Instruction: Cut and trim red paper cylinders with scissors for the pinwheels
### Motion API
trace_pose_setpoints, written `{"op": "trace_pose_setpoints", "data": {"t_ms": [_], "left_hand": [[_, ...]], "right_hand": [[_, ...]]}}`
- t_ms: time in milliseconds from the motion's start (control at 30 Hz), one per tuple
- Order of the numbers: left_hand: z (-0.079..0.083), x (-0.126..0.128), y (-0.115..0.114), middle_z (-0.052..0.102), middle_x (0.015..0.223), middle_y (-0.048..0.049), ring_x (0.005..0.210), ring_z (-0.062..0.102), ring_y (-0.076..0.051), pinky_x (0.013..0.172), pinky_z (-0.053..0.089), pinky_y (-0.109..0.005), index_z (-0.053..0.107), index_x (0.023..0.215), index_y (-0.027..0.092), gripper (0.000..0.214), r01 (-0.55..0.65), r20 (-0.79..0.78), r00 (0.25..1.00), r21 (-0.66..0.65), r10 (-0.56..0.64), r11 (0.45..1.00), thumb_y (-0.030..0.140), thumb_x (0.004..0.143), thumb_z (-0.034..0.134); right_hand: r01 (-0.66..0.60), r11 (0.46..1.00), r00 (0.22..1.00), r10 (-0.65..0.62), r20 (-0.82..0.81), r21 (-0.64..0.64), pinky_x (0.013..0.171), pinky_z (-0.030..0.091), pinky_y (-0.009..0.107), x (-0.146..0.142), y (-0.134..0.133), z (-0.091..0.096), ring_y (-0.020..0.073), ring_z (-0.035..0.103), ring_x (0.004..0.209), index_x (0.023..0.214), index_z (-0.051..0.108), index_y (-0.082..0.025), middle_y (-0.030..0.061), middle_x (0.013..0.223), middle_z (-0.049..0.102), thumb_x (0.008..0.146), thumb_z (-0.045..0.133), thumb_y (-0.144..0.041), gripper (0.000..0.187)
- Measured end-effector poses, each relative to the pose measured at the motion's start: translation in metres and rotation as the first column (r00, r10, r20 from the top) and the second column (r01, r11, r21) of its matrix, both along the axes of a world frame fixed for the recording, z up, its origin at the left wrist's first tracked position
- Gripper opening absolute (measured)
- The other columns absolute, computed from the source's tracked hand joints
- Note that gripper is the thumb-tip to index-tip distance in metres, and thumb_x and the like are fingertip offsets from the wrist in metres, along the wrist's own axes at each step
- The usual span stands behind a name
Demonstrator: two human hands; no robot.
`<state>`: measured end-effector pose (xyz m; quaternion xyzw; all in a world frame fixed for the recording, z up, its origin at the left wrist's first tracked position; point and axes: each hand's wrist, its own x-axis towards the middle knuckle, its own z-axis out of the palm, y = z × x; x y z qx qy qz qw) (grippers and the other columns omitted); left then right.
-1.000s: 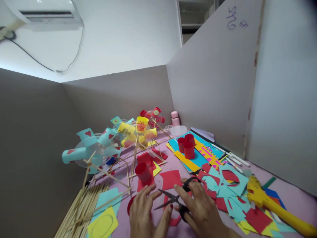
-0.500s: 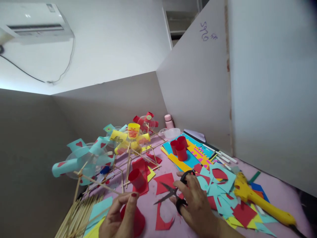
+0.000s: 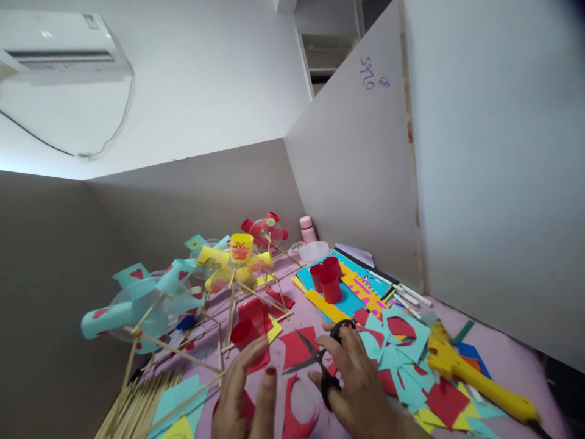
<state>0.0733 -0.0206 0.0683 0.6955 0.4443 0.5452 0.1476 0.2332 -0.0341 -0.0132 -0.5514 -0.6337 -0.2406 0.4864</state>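
My right hand [image 3: 361, 381] holds a pair of black-handled scissors [image 3: 326, 381] by the finger loops, blades spread and pointing left. Under the blades lies a red paper piece [image 3: 298, 342]. A red offcut with a curved cut-out [image 3: 291, 405] rests below the scissors. My left hand [image 3: 240, 396] is open, thumb apart from the fingers, and I see nothing in it. It partly covers a red paper cylinder [image 3: 249, 403] on the table. Another red cylinder [image 3: 242, 332] stands just beyond its fingertips.
Paper-and-stick wheels stand left: blue [image 3: 155, 299], yellow [image 3: 240, 249], red [image 3: 270, 228]. Wooden sticks [image 3: 137, 402] lie front left. Three red cylinders [image 3: 331, 286] stand on a blue sheet. Paper scraps [image 3: 397, 360] and a yellow glue gun [image 3: 475, 378] lie right; a pink bottle [image 3: 308, 230] stands behind.
My left hand has moved right, its thumb and fingers going from a pinch to spread apart. The scissors stay spread in my right hand. The whole view has shifted slightly.
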Motion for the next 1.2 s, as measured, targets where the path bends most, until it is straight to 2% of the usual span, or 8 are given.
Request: {"op": "trace_pose_setpoints", "data": {"t_ms": [133, 367, 467, 600, 733, 833, 967, 1200], "left_hand": [[-0.006, 0.014, -0.002, 0.072, 0.112, -0.0063, 0.109, 0.061, -0.029, 0.095, 0.042, -0.043, 0.069, 0.103, 0.029, 0.036, 0.076, -0.094, 0.993, 0.064, -0.070, 0.995, 0.054, 0.078, 0.062], [-0.004, 0.013, -0.003, 0.072, 0.069, 0.0012, 0.075, 0.064, -0.024, 0.078, 0.039, -0.038, 0.067, 0.062, 0.029, 0.027, 0.105, -0.235, 0.969, 0.100, -0.079, 0.989, 0.042, 0.084, 0.059], [0.004, 0.007, -0.005, 0.072, 0.072, 0.0014, 0.078, 0.063, -0.024, 0.081, 0.038, -0.038, 0.066, 0.067, 0.029, 0.022, -0.005, -0.163, 0.986, 0.148, 0.030, 0.989, 0.044, 0.083, 0.061], [0.008, 0.000, -0.004, 0.070, 0.077, 0.0000, 0.082, 0.064, -0.027, 0.083, 0.044, -0.037, 0.065, 0.071, 0.027, 0.029, -0.120, -0.042, 0.992, 0.001, 0.120, 0.993, 0.054, 0.080, 0.059], [0.006, -0.002, -0.004, 0.070, 0.081, -0.0017, 0.082, 0.065, -0.026, 0.082, 0.045, -0.036, 0.065, 0.073, 0.026, 0.030, -0.076, -0.044, 0.996, -0.115, 0.071, 0.990, 0.054, 0.079, 0.059], [0.008, -0.002, -0.003, 0.072, 0.098, -0.0061, 0.099, 0.065, -0.027, 0.089, 0.046, -0.037, 0.065, 0.084, 0.025, 0.026, -0.006, -0.025, 1.000, -0.159, 0.001, 0.987, 0.050, 0.080, 0.060], [0.009, 0.003, -0.002, 0.071, 0.115, -0.0078, 0.113, 0.060, -0.030, 0.098, 0.041, -0.047, 0.068, 0.092, 0.027, 0.024, 0.093, -0.184, 0.974, -0.197, -0.130, 0.976, 0.046, 0.079, 0.063], [-0.002, 0.013, -0.004, 0.070, 0.071, 0.0043, 0.075, 0.063, -0.022, 0.084, 0.035, -0.042, 0.063, 0.071, 0.027, 0.017, 0.116, -0.348, 0.936, 0.142, -0.060, 0.983, 0.028, 0.087, 0.056]], "right_hand": [[-0.057, 0.998, 0.997, 0.056, 0.044, 0.031, 0.076, 0.059, 0.048, -0.001, -0.002, -0.003, 0.0340, 0.059, 0.102, 0.122, 0.048, -0.016, 0.0177, 0.113, 0.052, 0.082, 0.052, -0.015, 0.040], [-0.080, 0.995, 0.993, 0.075, 0.096, 0.053, 0.075, 0.059, 0.047, -0.002, -0.002, -0.001, 0.0331, 0.058, 0.101, 0.119, 0.051, -0.018, 0.0167, 0.112, 0.050, 0.081, 0.049, -0.011, 0.039], [-0.012, 1.000, 0.997, 0.010, 0.071, 0.017, 0.074, 0.060, 0.048, -0.002, -0.002, -0.001, 0.0346, 0.060, 0.102, 0.119, 0.051, -0.018, 0.0177, 0.112, 0.053, 0.085, 0.050, -0.018, 0.033], [0.105, 0.994, 0.993, -0.105, -0.057, -0.006, 0.072, 0.062, 0.049, -0.002, -0.002, 0.003, 0.0361, 0.061, 0.102, 0.116, 0.051, -0.015, 0.0207, 0.114, 0.052, 0.091, 0.040, -0.026, 0.029], [0.126, 0.991, 0.992, -0.127, 0.012, 0.050, 0.070, 0.062, 0.049, -0.003, -0.004, 0.008, 0.0354, 0.060, 0.099, 0.115, 0.050, -0.015, 0.0195, 0.114, 0.048, 0.094, 0.036, -0.028, 0.028], [0.074, 0.996, 0.995, -0.076, 0.058, 0.045, 0.070, 0.062, 0.048, -0.004, -0.006, 0.009, 0.0349, 0.058, 0.100, 0.116, 0.050, -0.016, 0.0179, 0.115, 0.046, 0.091, 0.043, -0.025, 0.028], [-0.011, 1.000, 1.000, 0.011, 0.015, 0.022, 0.073, 0.060, 0.050, -0.006, -0.007, 0.009, 0.0345, 0.055, 0.102, 0.117, 0.049, -0.016, 0.0167, 0.113, 0.047, 0.084, 0.046, -0.014, 0.033], [-0.046, 0.998, 0.999, 0.045, 0.024, 0.044, 0.073, 0.059, 0.048, -0.009, -0.007, 0.009, 0.0321, 0.051, 0.099, 0.114, 0.050, -0.017, 0.0142, 0.111, 0.044, 0.081, 0.046, -0.009, 0.035]]}}
